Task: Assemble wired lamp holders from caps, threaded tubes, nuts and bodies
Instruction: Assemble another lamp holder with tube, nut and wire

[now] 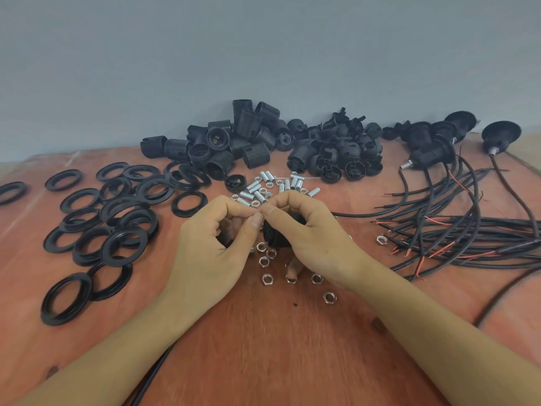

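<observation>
My left hand [216,244] and my right hand [307,230] meet above the middle of the table, fingertips pinched together. A black cap [273,234] sits in my right hand, mostly hidden by the fingers. What my left fingertips pinch is too small to tell. Something dark shows inside my left palm. Silver threaded tubes [263,186] lie in a small heap just beyond the hands. Loose nuts [268,279] are scattered under and in front of the hands. Black threaded bodies [234,136] and black caps [342,150] are piled at the back.
Many black rings [117,218] cover the left of the wooden table [278,347]. Black cables with red and black wire ends [453,230] spread across the right. Finished wired holders [433,145] lie at the back right. A grey wall rises behind.
</observation>
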